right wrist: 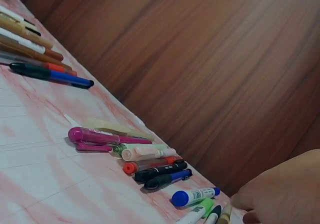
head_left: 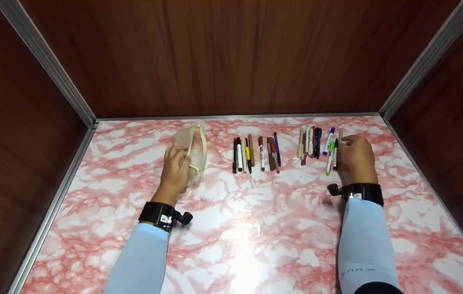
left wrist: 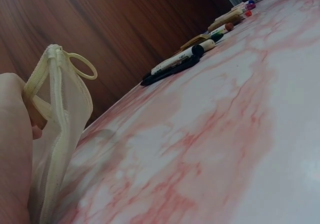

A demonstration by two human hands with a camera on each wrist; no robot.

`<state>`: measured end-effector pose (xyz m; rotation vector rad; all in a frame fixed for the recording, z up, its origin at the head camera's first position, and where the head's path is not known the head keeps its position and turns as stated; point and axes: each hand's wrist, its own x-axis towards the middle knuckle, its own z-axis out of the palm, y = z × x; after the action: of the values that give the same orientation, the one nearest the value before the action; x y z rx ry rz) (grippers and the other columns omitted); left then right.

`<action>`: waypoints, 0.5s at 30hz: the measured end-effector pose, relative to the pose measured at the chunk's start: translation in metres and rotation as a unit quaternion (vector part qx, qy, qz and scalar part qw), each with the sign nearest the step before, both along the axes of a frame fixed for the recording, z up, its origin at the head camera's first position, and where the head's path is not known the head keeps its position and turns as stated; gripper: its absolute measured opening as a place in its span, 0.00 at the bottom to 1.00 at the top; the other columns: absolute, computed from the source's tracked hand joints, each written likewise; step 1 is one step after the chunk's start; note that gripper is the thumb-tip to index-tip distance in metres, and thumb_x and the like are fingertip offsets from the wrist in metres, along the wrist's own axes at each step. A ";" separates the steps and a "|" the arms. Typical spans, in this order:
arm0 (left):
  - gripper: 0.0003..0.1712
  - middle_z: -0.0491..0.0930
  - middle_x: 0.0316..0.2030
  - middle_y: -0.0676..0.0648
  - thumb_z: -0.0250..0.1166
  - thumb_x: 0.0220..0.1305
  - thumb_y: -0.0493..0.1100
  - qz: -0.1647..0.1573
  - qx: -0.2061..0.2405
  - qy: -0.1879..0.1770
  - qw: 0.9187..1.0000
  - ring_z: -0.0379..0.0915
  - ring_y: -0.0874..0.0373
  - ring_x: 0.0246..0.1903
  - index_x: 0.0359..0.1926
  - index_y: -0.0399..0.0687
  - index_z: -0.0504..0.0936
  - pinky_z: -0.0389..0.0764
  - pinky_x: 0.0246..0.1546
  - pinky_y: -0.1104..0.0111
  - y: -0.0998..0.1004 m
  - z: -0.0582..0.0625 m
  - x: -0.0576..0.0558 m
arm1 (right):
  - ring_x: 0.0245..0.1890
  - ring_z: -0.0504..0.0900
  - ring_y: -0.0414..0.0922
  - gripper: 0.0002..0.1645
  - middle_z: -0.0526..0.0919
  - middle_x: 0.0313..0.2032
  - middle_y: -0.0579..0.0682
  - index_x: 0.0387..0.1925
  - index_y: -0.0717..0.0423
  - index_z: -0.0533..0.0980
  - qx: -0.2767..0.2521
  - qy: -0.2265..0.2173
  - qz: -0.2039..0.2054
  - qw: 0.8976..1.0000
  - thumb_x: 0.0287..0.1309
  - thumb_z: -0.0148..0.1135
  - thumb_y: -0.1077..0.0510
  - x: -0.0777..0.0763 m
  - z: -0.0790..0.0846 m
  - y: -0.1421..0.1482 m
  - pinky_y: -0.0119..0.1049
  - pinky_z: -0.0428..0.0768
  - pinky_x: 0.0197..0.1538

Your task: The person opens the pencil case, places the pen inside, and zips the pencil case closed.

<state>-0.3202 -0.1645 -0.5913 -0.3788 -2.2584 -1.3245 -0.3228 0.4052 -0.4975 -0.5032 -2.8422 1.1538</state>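
Note:
My left hand (head_left: 175,168) grips the side of a pale yellow mesh pouch (head_left: 193,143), its mouth open toward the right. In the left wrist view the pouch's zipper edge (left wrist: 61,119) and a small loop stand up beside the hand. My right hand (head_left: 358,157), fingers curled, pinches a beige pen (head_left: 341,134) at the right end of the pens; in the right wrist view its fingertips partly hide that pen. Close to it lie a black-capped pen (head_left: 335,155), a green-capped marker (head_left: 329,159) and a purple-blue marker (head_left: 329,141).
Several pens (head_left: 309,143) lie side by side left of the right hand. Two further groups, one with a white marker (head_left: 239,154) and one with brown pens (head_left: 271,153), lie mid-table. Dark wood panels (head_left: 231,57) enclose the marbled table (head_left: 223,228) at back and sides.

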 end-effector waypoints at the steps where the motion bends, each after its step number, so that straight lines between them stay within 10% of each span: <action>1: 0.12 0.83 0.60 0.38 0.58 0.77 0.41 0.004 -0.003 -0.002 1.000 0.70 0.38 0.71 0.41 0.39 0.85 0.70 0.77 0.47 -0.001 -0.002 -0.001 | 0.71 0.79 0.65 0.30 0.79 0.74 0.70 0.78 0.65 0.75 -0.002 -0.001 0.004 1.000 0.85 0.53 0.55 0.000 -0.001 0.001 0.68 0.75 0.78; 15: 0.12 0.81 0.60 0.35 0.58 0.77 0.39 -0.004 0.004 -0.011 1.000 0.68 0.35 0.72 0.42 0.34 0.84 0.69 0.78 0.43 0.004 0.013 0.009 | 0.59 0.86 0.62 0.30 0.84 0.68 0.71 0.78 0.64 0.76 0.026 -0.005 0.039 0.999 0.84 0.53 0.55 -0.001 -0.014 0.004 0.62 0.82 0.68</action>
<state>-0.3108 -0.1603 -0.5785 -0.3719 -2.2707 -1.3474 -0.3240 0.4090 -0.5112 -0.3993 -2.9150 1.0895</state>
